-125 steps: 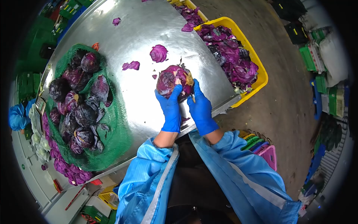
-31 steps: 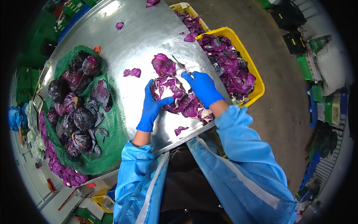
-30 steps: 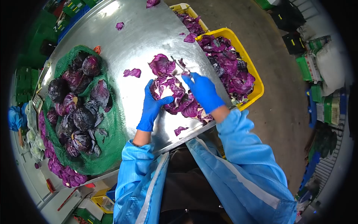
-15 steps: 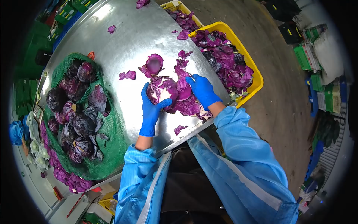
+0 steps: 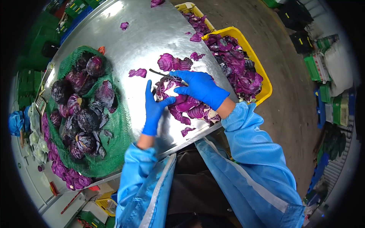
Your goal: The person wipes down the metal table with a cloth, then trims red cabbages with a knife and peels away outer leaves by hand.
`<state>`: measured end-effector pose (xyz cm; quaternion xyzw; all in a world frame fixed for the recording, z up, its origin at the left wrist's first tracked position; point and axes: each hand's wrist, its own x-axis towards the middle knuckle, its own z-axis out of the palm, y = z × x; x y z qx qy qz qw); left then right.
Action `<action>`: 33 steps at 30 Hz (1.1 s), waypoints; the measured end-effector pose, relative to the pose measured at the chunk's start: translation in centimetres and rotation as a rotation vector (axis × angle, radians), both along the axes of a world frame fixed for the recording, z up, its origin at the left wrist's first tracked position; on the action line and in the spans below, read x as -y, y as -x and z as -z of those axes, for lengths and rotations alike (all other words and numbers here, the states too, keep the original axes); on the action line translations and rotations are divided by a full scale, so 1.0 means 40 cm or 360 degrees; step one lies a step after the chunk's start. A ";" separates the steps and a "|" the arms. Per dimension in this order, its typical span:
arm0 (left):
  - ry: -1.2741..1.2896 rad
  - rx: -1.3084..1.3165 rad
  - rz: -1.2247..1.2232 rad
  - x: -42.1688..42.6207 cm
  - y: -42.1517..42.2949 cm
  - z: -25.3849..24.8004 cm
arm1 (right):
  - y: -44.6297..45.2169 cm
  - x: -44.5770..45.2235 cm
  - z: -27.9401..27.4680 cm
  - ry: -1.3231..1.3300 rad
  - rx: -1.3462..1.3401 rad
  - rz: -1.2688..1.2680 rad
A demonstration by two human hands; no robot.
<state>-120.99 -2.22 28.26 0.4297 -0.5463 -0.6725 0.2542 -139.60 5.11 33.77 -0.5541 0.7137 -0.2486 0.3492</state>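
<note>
A red cabbage [image 5: 162, 90] with a pale cut patch sits over the steel table, partly covered by my hands. My left hand [image 5: 154, 110], in a blue glove, cups it from the left, thumb toward me. Across its top reaches my gloved right hand [image 5: 201, 88], closed on a knife [image 5: 161, 74] whose thin dark blade points left; the handle is hidden in the palm. Loose purple leaves [image 5: 197, 110] lie beside and below the cabbage, under my right hand. Beyond it lie more torn leaves [image 5: 166, 62].
A green net bag [image 5: 121, 125] of several dark red cabbages [image 5: 87, 120] lies on the steel table [image 5: 138, 38] at left. Right of the table stands a yellow crate [image 5: 268, 85] full of leaves, with another yellow crate [image 5: 186, 6] behind. Trimmed purple cabbages [image 5: 68, 174] line the left edge.
My right hand has moved left from the loose leaves onto the top of the cabbage, and the blade now shows. A cupped leaf beyond the cabbage has shifted or been joined by another.
</note>
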 end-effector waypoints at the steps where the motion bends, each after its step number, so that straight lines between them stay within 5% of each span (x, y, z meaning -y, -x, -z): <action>1: -0.0192 -0.0241 -0.0225 -0.054 0.012 -0.015 | 0.003 0.002 -0.001 0.0001 -0.0095 0.0032; 6: 0.0381 0.0108 -0.0088 -0.074 0.068 0.075 | -0.005 -0.040 0.038 0.0159 -0.0053 0.0253; 8: 0.0467 0.0196 0.0140 -0.025 0.077 0.042 | 0.017 -0.060 -0.010 -0.0178 -0.0217 0.0249; 10: 0.0283 0.0159 0.0327 0.023 0.083 0.043 | 0.035 -0.058 -0.022 -0.0361 -0.0184 0.0224; 12: 0.0260 0.0131 0.0529 0.070 0.087 0.053 | 0.043 -0.061 0.009 0.0400 -0.0180 0.0330; 14: 0.0387 0.0304 0.0711 0.103 0.093 0.060 | 0.043 -0.027 0.074 0.0477 -0.0179 0.0135; 17: 0.0051 0.0099 0.0778 0.104 0.080 0.015 | 0.067 0.021 0.075 0.0121 -0.0149 0.0217; 20: 0.0812 0.0123 0.0873 0.078 0.059 0.043 | 0.117 0.030 0.169 -0.0177 -0.0483 0.0100; 22: 0.0769 0.0222 0.0852 0.086 0.063 0.017 | 0.136 -0.002 0.205 0.0047 -0.0133 0.0216; 25: 0.0138 0.0062 0.0778 0.092 0.062 0.016 | 0.079 -0.023 0.111 0.0142 0.0010 0.0449; 29: 0.0459 0.0220 0.0826 0.095 0.066 0.037 | -0.019 -0.027 0.076 0.0077 -0.0221 0.0253; 30: 0.0131 0.0082 0.0785 0.095 0.069 0.039 | -0.002 -0.009 0.087 0.0064 -0.0216 0.0251; 32: 0.0296 0.0097 0.0846 0.094 0.067 0.038 | 0.049 0.030 0.120 -0.0310 -0.0062 0.0467; 33: 0.0482 0.0110 0.0895 0.096 0.067 0.033 | 0.093 0.035 0.147 -0.0057 -0.0114 0.0661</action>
